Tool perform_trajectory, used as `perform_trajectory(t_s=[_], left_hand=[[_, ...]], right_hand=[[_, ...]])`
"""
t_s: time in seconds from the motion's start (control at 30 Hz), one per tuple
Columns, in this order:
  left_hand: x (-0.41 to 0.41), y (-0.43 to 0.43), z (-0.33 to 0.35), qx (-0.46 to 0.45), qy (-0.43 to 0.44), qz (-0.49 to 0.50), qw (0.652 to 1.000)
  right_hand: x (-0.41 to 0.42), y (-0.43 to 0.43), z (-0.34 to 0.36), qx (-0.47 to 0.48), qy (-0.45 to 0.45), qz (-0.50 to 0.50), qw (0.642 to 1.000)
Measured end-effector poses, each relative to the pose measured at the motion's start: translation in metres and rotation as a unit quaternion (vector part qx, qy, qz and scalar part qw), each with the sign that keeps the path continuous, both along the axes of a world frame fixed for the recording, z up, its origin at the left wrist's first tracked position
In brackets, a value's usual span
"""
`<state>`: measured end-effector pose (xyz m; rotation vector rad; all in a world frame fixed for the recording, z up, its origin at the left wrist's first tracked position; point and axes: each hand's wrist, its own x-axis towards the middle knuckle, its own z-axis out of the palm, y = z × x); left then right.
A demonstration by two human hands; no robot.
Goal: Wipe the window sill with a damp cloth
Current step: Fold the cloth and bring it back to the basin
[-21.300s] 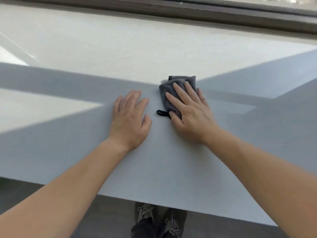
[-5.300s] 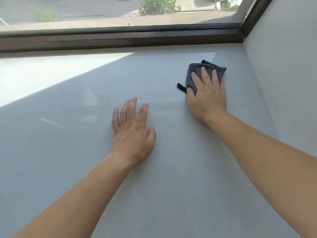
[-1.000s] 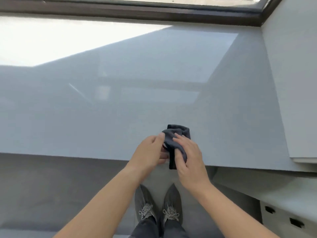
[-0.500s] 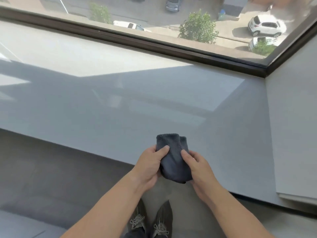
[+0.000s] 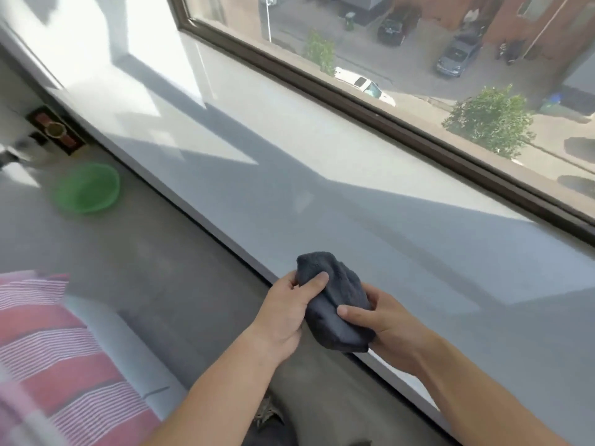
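A folded dark grey cloth (image 5: 331, 297) is held off the sill, just above its front edge, between both hands. My left hand (image 5: 283, 312) grips its left side with the thumb on top. My right hand (image 5: 383, 323) grips its right side, thumb across the lower part. The wide pale grey window sill (image 5: 322, 175) runs diagonally from upper left to lower right, partly sunlit, partly in shadow. Nothing lies on it.
A dark window frame (image 5: 386, 120) borders the sill's far side, with a street outside. On the floor at left sits a green bowl (image 5: 87, 192). A red-and-white striped fabric (image 5: 54, 358) fills the lower left. A dark object (image 5: 56, 130) stands by the wall.
The view has swung to the left, bringing the green bowl and striped fabric into sight. Both hands still hold the cloth near the sill's front edge, now turned more on the slant.
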<state>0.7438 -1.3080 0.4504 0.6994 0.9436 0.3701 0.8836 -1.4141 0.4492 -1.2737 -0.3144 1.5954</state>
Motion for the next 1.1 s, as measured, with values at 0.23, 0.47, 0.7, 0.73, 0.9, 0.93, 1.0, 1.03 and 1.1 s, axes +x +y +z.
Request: perform_trajectory(t_s=[0.23, 0.47, 0.7, 0.73, 0.9, 0.93, 1.0, 1.03, 1.1], left_hand=[[-0.110, 0.162, -0.007, 0.024, -0.001, 0.139, 0.990], [-0.205, 0.309, -0.027, 0.010, -0.031, 0.291, 0.956], [-0.296, 0.456, -0.031, -0.067, -0.081, 0.319, 0.942], [-0.309, 0.480, -0.033, -0.080, -0.081, 0.319, 0.941], [-0.375, 0.608, -0.060, -0.078, -0.036, 0.342, 0.936], [-0.386, 0.632, -0.067, -0.072, -0.026, 0.349, 0.934], [-0.409, 0.674, -0.079, -0.067, -0.002, 0.364, 0.929], [-0.420, 0.693, -0.084, -0.068, 0.008, 0.370, 0.927], [-0.442, 0.726, -0.094, -0.071, 0.031, 0.383, 0.921]], right_hand=[[-0.083, 0.192, -0.002, -0.021, 0.010, 0.132, 0.991], [-0.176, 0.358, -0.015, -0.069, -0.059, 0.205, 0.975], [-0.252, 0.535, -0.026, -0.040, -0.062, 0.108, 0.991], [-0.262, 0.564, -0.031, -0.038, -0.062, 0.107, 0.992], [-0.321, 0.709, -0.065, -0.025, -0.077, 0.170, 0.982], [-0.334, 0.734, -0.072, -0.020, -0.084, 0.179, 0.980], [-0.358, 0.782, -0.086, -0.013, -0.087, 0.193, 0.977], [-0.370, 0.803, -0.092, -0.013, -0.087, 0.200, 0.976], [-0.393, 0.843, -0.104, -0.022, -0.095, 0.220, 0.971]])
